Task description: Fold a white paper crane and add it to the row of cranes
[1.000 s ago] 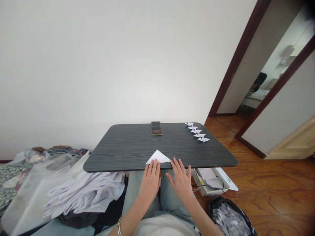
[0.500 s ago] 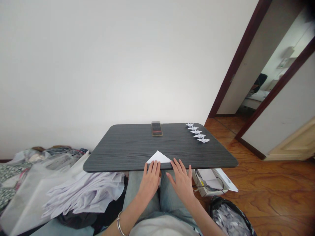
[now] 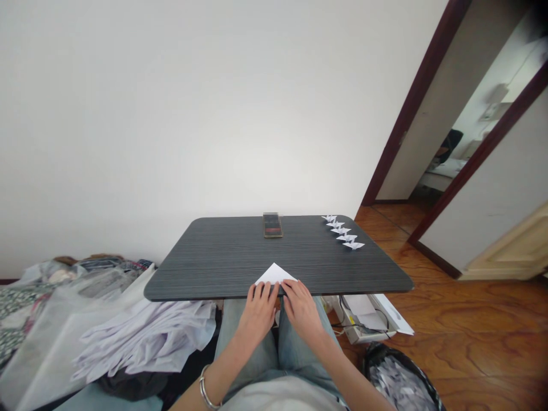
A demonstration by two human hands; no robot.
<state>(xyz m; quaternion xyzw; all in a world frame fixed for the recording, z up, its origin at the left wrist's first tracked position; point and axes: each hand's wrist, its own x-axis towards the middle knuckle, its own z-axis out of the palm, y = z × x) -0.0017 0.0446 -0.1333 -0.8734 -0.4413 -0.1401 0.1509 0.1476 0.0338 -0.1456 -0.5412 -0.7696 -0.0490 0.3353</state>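
Observation:
A white sheet of paper folded into a triangle (image 3: 274, 274) lies at the table's near edge, its point facing away from me. My left hand (image 3: 258, 311) rests on the lower left part of the paper, fingers stretched out and flat. My right hand (image 3: 301, 308) lies beside it with extended fingertips on the lower right part of the fold. Both hands press from above rather than grip. The fingers cover most of the triangle's long near side.
On the dark table (image 3: 214, 257), several folded paper cranes (image 3: 342, 231) line the right side. A phone-like dark object (image 3: 273, 225) lies at the back middle. White cloth (image 3: 149, 337) is piled at left. A box (image 3: 368, 319) and a black bag of paper scraps (image 3: 398, 382) sit at right.
My right hand has moved left, from the paper's right corner onto its near side, and its spread fingers have drawn closer together. The left hand has hardly moved.

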